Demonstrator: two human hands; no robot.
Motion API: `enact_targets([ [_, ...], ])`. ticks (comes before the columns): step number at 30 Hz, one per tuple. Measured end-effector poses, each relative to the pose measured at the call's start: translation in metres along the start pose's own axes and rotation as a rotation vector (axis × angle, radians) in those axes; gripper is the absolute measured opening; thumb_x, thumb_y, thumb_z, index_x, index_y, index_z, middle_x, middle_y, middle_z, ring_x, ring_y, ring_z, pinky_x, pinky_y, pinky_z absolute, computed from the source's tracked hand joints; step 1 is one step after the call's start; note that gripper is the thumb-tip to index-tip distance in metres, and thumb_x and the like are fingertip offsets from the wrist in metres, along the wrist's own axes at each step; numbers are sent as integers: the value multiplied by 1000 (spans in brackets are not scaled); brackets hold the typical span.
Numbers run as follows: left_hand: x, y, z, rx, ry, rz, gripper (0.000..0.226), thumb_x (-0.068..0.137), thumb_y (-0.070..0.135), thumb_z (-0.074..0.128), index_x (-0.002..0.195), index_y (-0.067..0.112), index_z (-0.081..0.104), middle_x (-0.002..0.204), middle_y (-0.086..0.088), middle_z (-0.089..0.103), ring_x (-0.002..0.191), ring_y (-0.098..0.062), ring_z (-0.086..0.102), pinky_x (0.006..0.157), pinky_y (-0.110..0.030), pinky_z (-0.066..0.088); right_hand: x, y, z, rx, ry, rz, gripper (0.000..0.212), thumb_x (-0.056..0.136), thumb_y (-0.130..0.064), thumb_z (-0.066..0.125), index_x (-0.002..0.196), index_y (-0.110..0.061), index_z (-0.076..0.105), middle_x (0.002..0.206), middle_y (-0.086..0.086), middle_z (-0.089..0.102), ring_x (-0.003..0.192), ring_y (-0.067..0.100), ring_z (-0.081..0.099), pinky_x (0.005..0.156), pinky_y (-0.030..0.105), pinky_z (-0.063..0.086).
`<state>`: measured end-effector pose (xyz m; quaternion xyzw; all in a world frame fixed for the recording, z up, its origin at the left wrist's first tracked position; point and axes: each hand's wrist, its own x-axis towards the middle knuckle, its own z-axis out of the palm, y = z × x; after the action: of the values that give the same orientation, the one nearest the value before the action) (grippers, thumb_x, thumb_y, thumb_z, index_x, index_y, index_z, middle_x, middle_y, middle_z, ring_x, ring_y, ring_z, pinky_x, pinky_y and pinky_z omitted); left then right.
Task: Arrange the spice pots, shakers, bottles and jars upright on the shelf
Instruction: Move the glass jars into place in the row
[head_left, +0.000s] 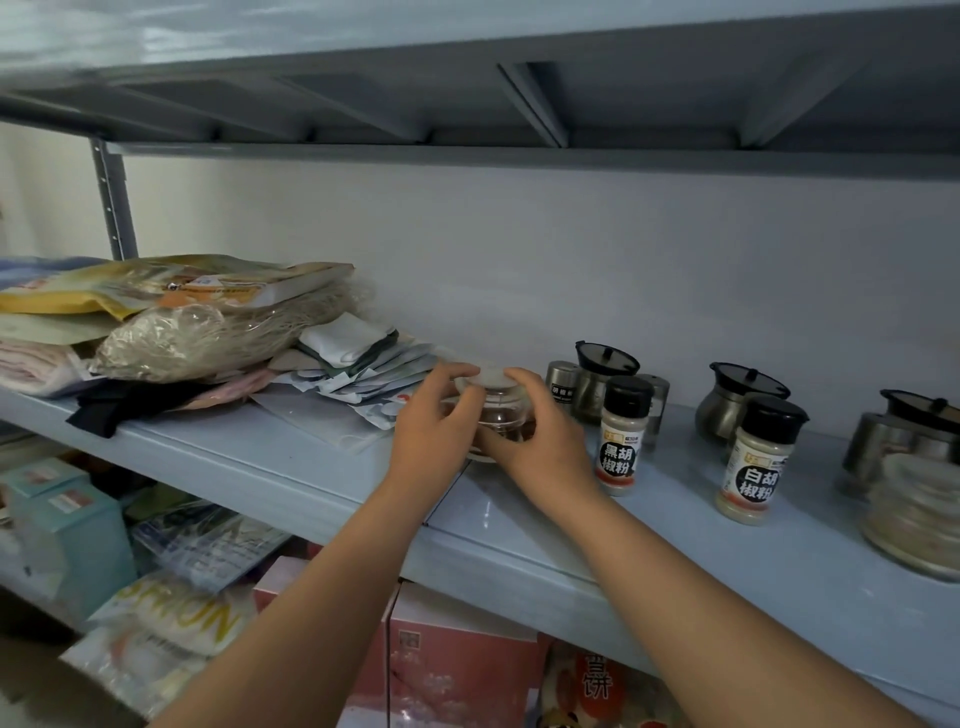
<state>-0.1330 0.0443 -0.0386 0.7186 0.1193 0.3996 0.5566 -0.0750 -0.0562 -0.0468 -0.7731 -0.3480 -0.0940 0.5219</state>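
Note:
A small clear glass jar (500, 413) with a white lid and dark contents stands upright on the grey-blue shelf (291, 462). My left hand (434, 426) grips its left side and my right hand (540, 441) wraps its right side and lid. To the right stand two black-capped pepper shakers (622, 436) (753, 462), two steel shakers (562, 384) (655, 400), steel spice pots with black lids (597, 382) (732, 400) (893, 441), and a glass jar (914, 514) at the far right. All are upright.
A pile of food bags and packets (208, 322) fills the shelf's left half, with sachets (363, 374) reaching close to the jar. The upper shelf (467, 104) hangs low overhead. Boxes and bags (457, 670) crowd the lower shelf.

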Motion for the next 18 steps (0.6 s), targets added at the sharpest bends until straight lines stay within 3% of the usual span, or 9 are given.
enact_targets([
  [7,-29,17,-3,-53,-21,15,22,87,18,55,89,39,61,84,10,64,73,-5,62,68,-21,50,-28,-14,-22,12,-49,-12,62,76,-30,74,130,-35,43,108,-13,56,98,7,56,73,9,42],
  [10,-43,27,1,-70,-12,21,25,86,17,55,86,42,60,84,10,62,62,5,58,57,-12,46,-39,-19,-33,13,-58,-22,64,77,-33,74,132,-36,42,113,-14,55,102,6,54,79,14,44],
  [12,-52,34,4,-56,-19,15,25,86,18,54,85,42,59,84,13,61,64,8,59,63,-18,50,-47,-20,-41,17,-58,-15,64,76,-35,74,131,-37,42,116,-14,56,104,7,55,81,16,44],
  [15,-66,44,10,-50,-41,-12,20,86,20,54,88,40,60,86,12,62,77,-3,64,70,-27,51,-58,-20,-54,25,-49,-4,64,74,-38,75,130,-38,44,118,-10,61,104,8,60,88,26,50],
  [18,-80,53,19,-47,-68,-17,18,87,23,54,87,41,60,83,16,61,74,3,62,61,-18,47,-71,-19,-70,20,-53,1,64,73,-39,75,128,-41,44,115,-10,63,99,7,62,87,27,52],
])
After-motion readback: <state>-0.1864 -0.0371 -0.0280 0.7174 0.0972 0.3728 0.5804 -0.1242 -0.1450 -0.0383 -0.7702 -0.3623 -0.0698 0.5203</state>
